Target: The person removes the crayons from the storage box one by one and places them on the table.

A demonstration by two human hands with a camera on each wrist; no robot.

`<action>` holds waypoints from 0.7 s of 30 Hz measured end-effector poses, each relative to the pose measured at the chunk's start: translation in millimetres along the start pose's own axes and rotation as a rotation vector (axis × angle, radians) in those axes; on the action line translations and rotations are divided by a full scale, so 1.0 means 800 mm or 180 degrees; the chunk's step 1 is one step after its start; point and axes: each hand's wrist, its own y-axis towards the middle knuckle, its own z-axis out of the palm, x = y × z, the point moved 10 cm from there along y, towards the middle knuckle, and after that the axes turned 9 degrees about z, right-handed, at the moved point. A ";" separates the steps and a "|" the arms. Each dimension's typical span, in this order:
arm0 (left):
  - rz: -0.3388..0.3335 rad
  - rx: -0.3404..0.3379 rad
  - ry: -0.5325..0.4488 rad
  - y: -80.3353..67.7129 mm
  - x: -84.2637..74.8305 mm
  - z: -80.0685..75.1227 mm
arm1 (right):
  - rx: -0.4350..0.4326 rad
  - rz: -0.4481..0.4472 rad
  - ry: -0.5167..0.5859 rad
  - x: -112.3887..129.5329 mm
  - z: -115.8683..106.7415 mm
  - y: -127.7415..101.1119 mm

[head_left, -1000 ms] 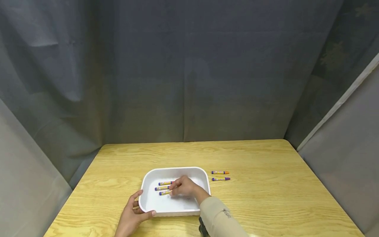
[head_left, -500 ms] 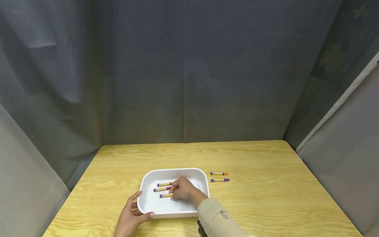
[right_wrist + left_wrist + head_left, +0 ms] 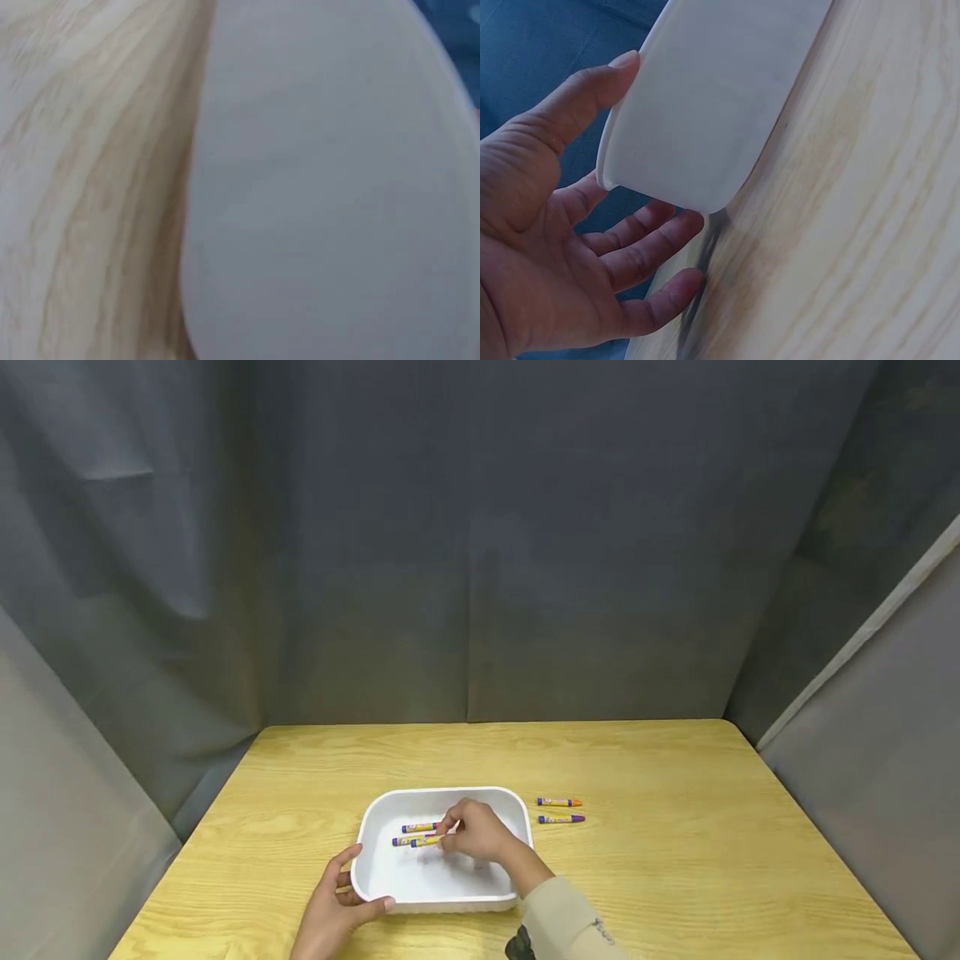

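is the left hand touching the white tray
Touching. The left wrist view shows the left hand with its thumb pressed flat against the outer wall of the white tray and fingers tucked under its corner; the head view agrees.

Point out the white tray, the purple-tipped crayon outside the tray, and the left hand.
white tray (image 3: 442, 793): head view, far rim.
purple-tipped crayon (image 3: 561, 819): head view, mid-barrel.
left hand (image 3: 333, 910): head view, back of hand at tray's near-left corner.

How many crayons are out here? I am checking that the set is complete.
5. Three lie in the white plastic tray, the nearest crayon pinched by the right hand. An orange-tipped crayon and a purple-tipped crayon lie on the wooden table. The hand may hide more.
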 end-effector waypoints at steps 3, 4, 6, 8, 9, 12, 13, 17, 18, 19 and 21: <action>0.0003 0.0005 0.0013 0.001 -0.003 0.002 | -0.0057 -0.0129 0.0010 0.009 -0.014 -0.009; -0.0001 0.0004 0.0026 0.002 -0.003 0.002 | -0.0076 -0.0160 0.0036 0.011 -0.018 -0.013; -0.0006 0.0000 0.0052 0.002 -0.003 0.002 | -0.0123 -0.0204 0.0084 0.014 -0.027 -0.019; -0.0017 0.0000 0.0070 0.002 -0.002 0.003 | -0.0194 -0.0231 0.0110 0.013 -0.036 -0.026; -0.0028 0.0007 0.0073 0.002 -0.001 0.003 | -0.0231 -0.0237 0.0123 0.012 -0.041 -0.029; -0.0061 0.0021 0.0052 0.002 0.001 0.003 | -0.0331 -0.0250 0.0179 0.008 -0.054 -0.038; -0.0067 0.0021 0.0045 0.002 0.001 0.003 | -0.0367 -0.0243 0.0187 0.006 -0.058 -0.040; -0.0021 0.0035 0.0020 0.005 -0.001 0.005 | -0.0507 -0.0230 0.0229 -0.001 -0.079 -0.050; -0.0019 0.0035 0.0009 0.006 0.000 0.005 | -0.0541 -0.0215 0.0209 -0.004 -0.084 -0.053; -0.0015 0.0039 0.0020 0.006 0.001 0.005 | -0.0561 -0.0192 0.0218 -0.006 -0.089 -0.056; -0.0028 0.0042 0.0014 0.005 0.004 0.005 | -0.0574 -0.0149 0.0253 -0.011 -0.095 -0.062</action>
